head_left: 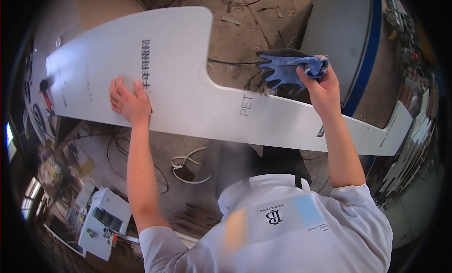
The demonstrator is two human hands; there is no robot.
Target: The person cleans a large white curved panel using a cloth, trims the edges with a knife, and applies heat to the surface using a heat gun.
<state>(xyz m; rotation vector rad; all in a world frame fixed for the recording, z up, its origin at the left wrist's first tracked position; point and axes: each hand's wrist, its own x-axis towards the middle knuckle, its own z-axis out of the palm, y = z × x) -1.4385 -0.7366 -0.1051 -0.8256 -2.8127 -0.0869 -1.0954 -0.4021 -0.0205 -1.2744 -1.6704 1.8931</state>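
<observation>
A large white panel with a curved outline and a notch lies across in front of me, broad at the left and narrowing to a strip at the right. My left hand rests flat on its broad part, fingers spread, holding nothing. Above the narrow strip, my right hand is raised and closed around the bunched cuff of a blue and black work glove. The glove's fingers stick out to the left, past the panel's notch.
A grey panel with a blue edge stands beyond my right hand. Stacked boards line the far right. A tool with a red part sits at the panel's left end. White cord and a white machine are nearer me.
</observation>
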